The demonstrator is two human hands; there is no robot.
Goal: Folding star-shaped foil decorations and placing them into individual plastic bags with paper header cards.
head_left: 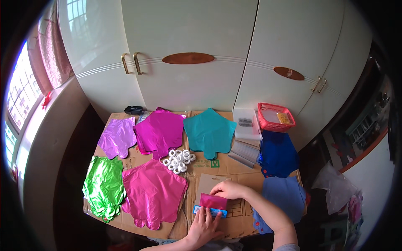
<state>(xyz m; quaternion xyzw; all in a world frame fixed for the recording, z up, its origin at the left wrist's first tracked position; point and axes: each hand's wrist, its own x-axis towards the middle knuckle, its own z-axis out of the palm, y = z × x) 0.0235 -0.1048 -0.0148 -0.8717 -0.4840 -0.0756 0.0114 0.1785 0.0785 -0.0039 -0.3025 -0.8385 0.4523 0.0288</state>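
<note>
A folded piece of pink foil lies flat on the cardboard near the front, with a blue printed strip along its lower edge. My left hand rests on that strip, fingers stretched out and apart. At the foil's upper edge, my right hand has its fingers bent and drawn together; the fingertips are partly hidden. Under and beyond them is a greyish-brown flat piece with a hang hole at its top. To the left of my hands lies a stack of pink star-shaped foil balloons.
More flat foil balloons lie around: green, lilac, magenta, teal, dark blue and light blue. White ribbon rolls are piled centrally. Clear sleeves and a red basket are at the back right.
</note>
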